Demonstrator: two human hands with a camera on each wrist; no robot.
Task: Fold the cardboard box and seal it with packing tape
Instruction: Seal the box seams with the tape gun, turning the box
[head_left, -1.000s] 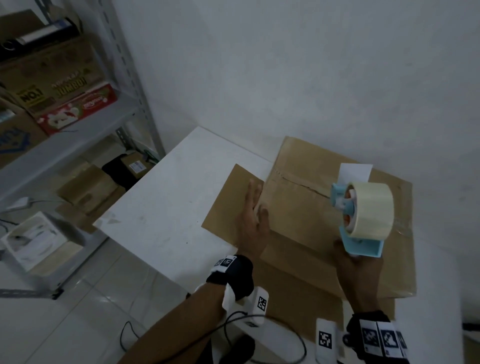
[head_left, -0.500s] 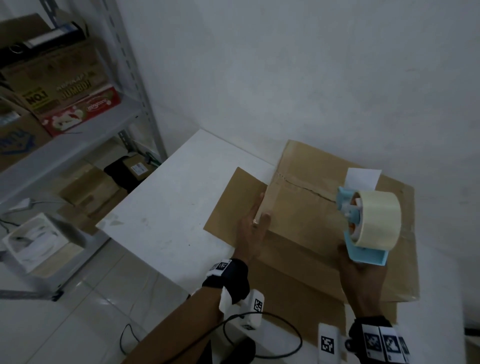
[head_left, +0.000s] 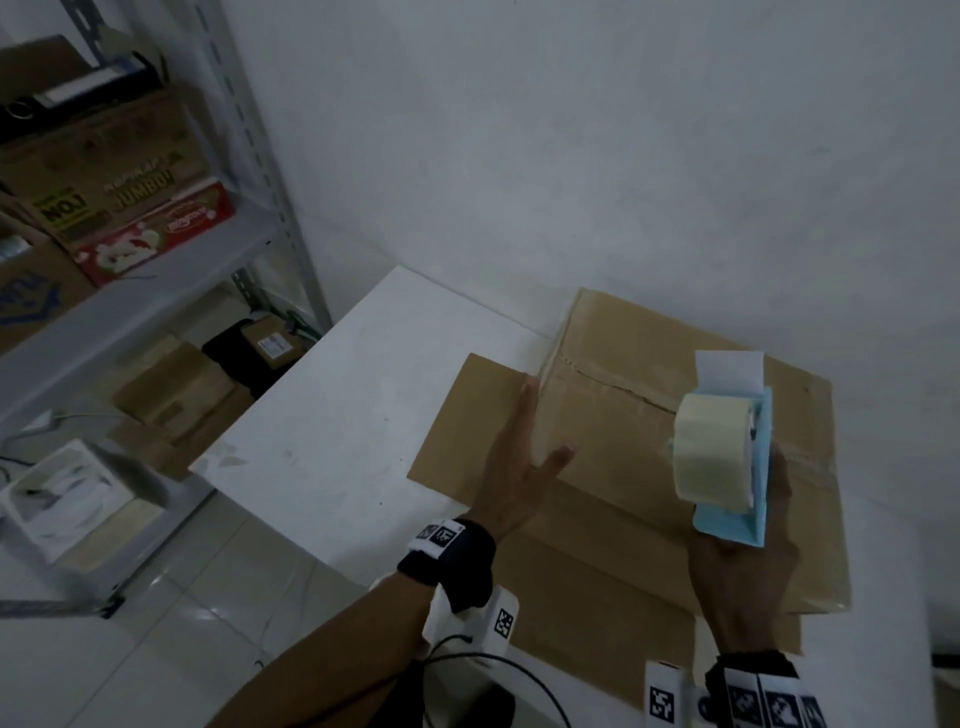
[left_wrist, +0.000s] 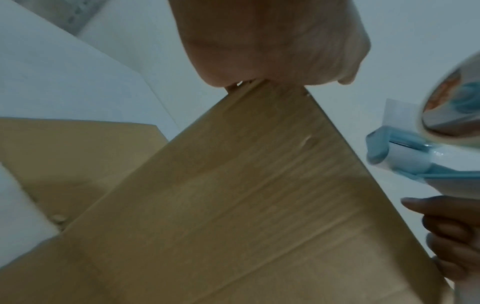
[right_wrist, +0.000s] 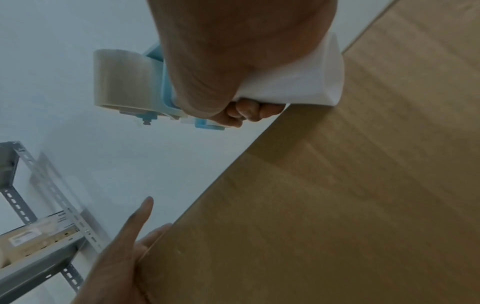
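Note:
A brown cardboard box (head_left: 649, 478) lies on the white table (head_left: 337, 441), its top flaps down and meeting at a seam. One loose flap (head_left: 467, 426) lies flat on the table to its left. My left hand (head_left: 522, 447) presses straight fingers against the box's left side, thumb on the top edge. My right hand (head_left: 748, 556) grips the handle of a blue tape dispenser (head_left: 737, 514), holding it above the box's right part. Its cream tape roll (head_left: 711, 452) faces left. In the right wrist view my fingers (right_wrist: 246, 113) curl round the white handle.
The white wall stands close behind the box. A grey metal shelf (head_left: 156, 291) at the left carries cardboard cartons and a red box (head_left: 156, 234). More cartons and a white tray (head_left: 67, 493) sit on the tiled floor. A cable (head_left: 519, 675) hangs near my left wrist.
My left hand slid from lying flat on the box top to pressing against its left side. The dispenser has turned in my right hand, so the roll now faces left.

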